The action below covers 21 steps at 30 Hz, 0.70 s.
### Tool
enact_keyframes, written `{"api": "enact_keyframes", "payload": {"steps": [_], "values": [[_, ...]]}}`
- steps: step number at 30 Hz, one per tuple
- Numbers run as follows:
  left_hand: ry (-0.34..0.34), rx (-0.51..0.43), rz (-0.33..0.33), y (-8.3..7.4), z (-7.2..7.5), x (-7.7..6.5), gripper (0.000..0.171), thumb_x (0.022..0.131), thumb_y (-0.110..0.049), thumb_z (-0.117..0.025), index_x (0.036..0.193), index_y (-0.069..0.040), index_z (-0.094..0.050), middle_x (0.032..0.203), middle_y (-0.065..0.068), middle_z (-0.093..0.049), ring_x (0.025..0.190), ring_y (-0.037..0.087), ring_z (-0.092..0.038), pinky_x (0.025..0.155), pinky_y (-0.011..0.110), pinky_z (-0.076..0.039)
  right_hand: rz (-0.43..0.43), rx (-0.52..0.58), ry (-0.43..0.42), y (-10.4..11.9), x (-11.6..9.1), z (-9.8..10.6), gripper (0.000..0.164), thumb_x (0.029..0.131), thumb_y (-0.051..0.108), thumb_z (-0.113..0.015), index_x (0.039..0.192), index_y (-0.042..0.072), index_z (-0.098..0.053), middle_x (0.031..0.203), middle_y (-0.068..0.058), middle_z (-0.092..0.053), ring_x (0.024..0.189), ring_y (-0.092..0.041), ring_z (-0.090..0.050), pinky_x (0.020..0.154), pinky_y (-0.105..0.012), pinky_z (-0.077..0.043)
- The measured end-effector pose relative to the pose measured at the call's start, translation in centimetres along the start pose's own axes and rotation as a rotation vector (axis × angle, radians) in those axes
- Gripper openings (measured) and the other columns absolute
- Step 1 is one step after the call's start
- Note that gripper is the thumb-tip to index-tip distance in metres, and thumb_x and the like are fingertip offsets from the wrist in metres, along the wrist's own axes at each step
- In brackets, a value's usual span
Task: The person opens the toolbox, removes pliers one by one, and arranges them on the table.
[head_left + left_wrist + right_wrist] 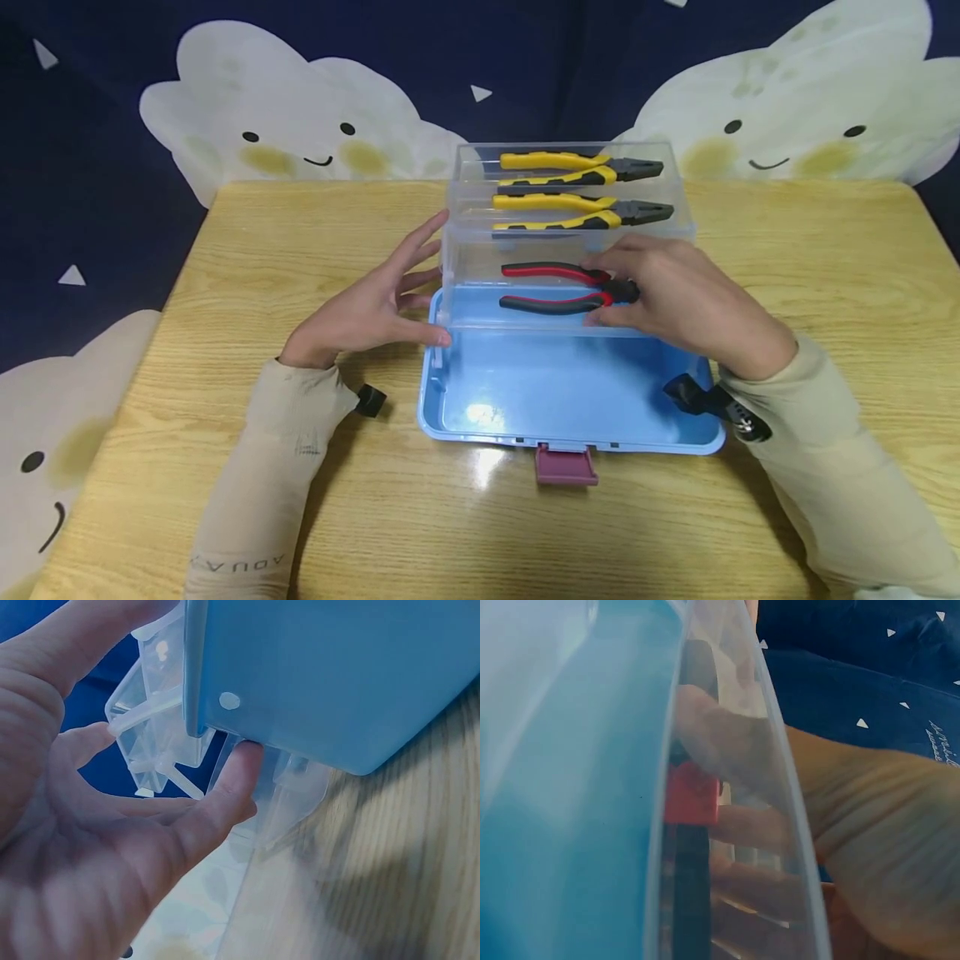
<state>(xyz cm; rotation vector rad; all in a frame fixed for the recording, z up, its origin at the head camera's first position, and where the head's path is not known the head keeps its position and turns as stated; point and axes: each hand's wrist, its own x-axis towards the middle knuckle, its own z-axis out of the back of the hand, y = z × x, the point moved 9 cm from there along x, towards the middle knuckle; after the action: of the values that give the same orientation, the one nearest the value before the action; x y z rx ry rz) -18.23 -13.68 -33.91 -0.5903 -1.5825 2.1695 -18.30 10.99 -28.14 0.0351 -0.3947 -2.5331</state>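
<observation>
My right hand [675,287] grips red-and-black pliers [555,307] around the dark head, thumb on the near side and fingers on the far side. The pliers lie in the lower clear tray [472,258] of a blue toolbox [525,400], handles pointing left. Through the tray wall, the right wrist view shows a red band of the pliers [692,796] beside the fingers. My left hand [367,308] is spread at the toolbox's left side, fingertips right at the clear trays. In the left wrist view a fingertip [247,754] meets the blue wall's edge.
The upper clear tray [472,218] holds two yellow-and-black pliers [577,202], heads to the right. White hinge arms [154,709] link the trays on the left side. A maroon latch [566,467] hangs at the toolbox's front. Beneath everything is a wooden table [247,250], with a dark cloud-patterned cloth [525,50] behind.
</observation>
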Motion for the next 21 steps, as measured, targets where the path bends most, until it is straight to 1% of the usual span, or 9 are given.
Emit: {"api": "enact_keyframes", "payload": {"steps": [2,6,9,11,16,18,21], "values": [[0.000,0.002,-0.001,0.00,0.01,0.01,0.131,0.075,-0.006,-0.092,0.161,-0.055,-0.006,0.175,0.000,-0.012,0.159,0.029,-0.031,0.126,0.049,-0.039,0.003,0.000,-0.003,0.06,0.01,-0.06,0.064,0.079,0.035,-0.092,0.133,0.008,-0.071,0.125,-0.013,-0.072,0.102,-0.027,-0.069,0.080,-0.044,-0.059],[-0.001,0.002,-0.002,-0.03,0.01,-0.02,0.131,0.075,-0.006,-0.092,0.161,-0.054,-0.005,0.176,0.001,-0.011,0.159,0.029,-0.030,0.126,0.050,-0.038,-0.010,-0.004,0.014,0.14,0.08,-0.22,0.063,0.082,0.036,-0.089,0.134,0.006,-0.069,0.128,-0.016,-0.071,0.110,-0.030,-0.068,0.088,-0.050,-0.059],[-0.001,0.001,0.000,-0.07,-0.06,0.06,0.131,0.075,-0.006,-0.092,0.162,-0.053,-0.005,0.176,0.001,-0.011,0.159,0.029,-0.030,0.127,0.050,-0.037,-0.032,-0.025,0.031,0.02,0.02,-0.31,0.065,0.084,0.037,-0.088,0.136,0.005,-0.067,0.130,-0.017,-0.069,0.111,-0.031,-0.068,0.089,-0.051,-0.059],[-0.001,0.001,-0.001,-0.10,-0.10,0.12,0.131,0.075,-0.006,-0.092,0.162,-0.052,-0.005,0.176,0.002,-0.011,0.159,0.029,-0.029,0.127,0.049,-0.037,-0.046,-0.043,0.040,-0.04,-0.06,-0.30,0.066,0.084,0.038,-0.087,0.137,0.004,-0.066,0.129,-0.018,-0.069,0.107,-0.031,-0.068,0.085,-0.050,-0.059],[0.005,-0.001,-0.006,-0.15,-0.17,0.17,0.131,0.076,-0.006,-0.092,0.161,-0.053,-0.005,0.176,0.002,-0.009,0.160,0.029,-0.028,0.127,0.049,-0.036,-0.083,-0.073,0.077,-0.25,-0.19,-0.50,0.067,0.086,0.041,-0.085,0.138,0.003,-0.065,0.120,-0.019,-0.068,0.090,-0.028,-0.064,0.069,-0.043,-0.056],[0.003,0.002,-0.003,-0.10,-0.11,0.11,0.130,0.076,-0.006,-0.092,0.161,-0.055,-0.005,0.176,0.002,-0.010,0.160,0.029,-0.029,0.127,0.050,-0.037,-0.090,-0.075,0.085,-0.25,-0.20,-0.57,0.066,0.087,0.042,-0.084,0.137,0.003,-0.066,0.118,-0.018,-0.068,0.087,-0.027,-0.063,0.066,-0.042,-0.054],[-0.003,0.005,0.000,-0.05,-0.02,0.02,0.130,0.076,-0.007,-0.092,0.160,-0.056,-0.006,0.176,0.000,-0.010,0.160,0.028,-0.029,0.127,0.050,-0.037,-0.089,-0.073,0.082,-0.20,-0.25,-0.55,0.064,0.087,0.042,-0.084,0.136,0.004,-0.067,0.116,-0.018,-0.068,0.085,-0.026,-0.062,0.065,-0.042,-0.052]]}}
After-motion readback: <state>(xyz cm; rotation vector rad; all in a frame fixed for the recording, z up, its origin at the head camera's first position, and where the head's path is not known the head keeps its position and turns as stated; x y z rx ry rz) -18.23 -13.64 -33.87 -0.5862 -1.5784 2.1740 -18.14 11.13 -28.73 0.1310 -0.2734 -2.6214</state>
